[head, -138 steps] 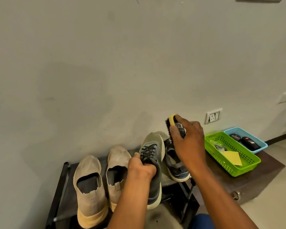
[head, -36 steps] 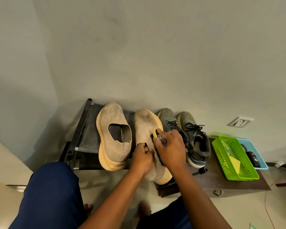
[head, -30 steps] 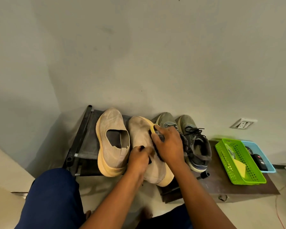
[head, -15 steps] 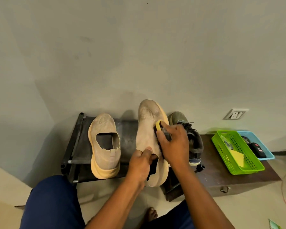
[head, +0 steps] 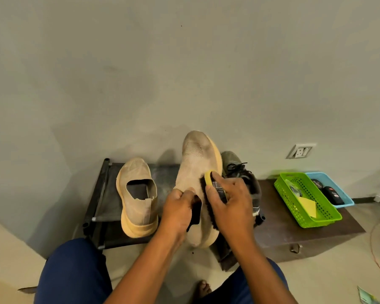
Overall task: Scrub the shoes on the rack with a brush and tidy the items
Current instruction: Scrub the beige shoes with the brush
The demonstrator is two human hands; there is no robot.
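Head view: a beige shoe (head: 195, 163) is gripped and brushed above the rack (head: 103, 194).
Its collar is pinched by the left hand (head: 178, 210); the brush (head: 208, 194) is clasped by the right hand (head: 230, 205), bristles against the upper. Its mate (head: 138, 196) stands on the rack.

The held slip-on shoe (head: 194, 165) is a dusty beige knit with a fine perforated pattern across the toe and a pale yellow-tan sole; its twin (head: 138, 194) on the black shoe rack (head: 103, 194) has the same colouring, with a dark grey lining. The brush (head: 211, 191) has a yellow back, dark brown bristles and a small black-and-white barcode label. The lace-up sneaker (head: 246, 181) is olive-grey with black laces. A bright green lattice basket (head: 316, 220) holds a yellow sheet (head: 308, 205); the basket (head: 342, 198) beside it is light blue. The trousers (head: 75, 273) are navy, the wall (head: 184, 62) plain grey-beige
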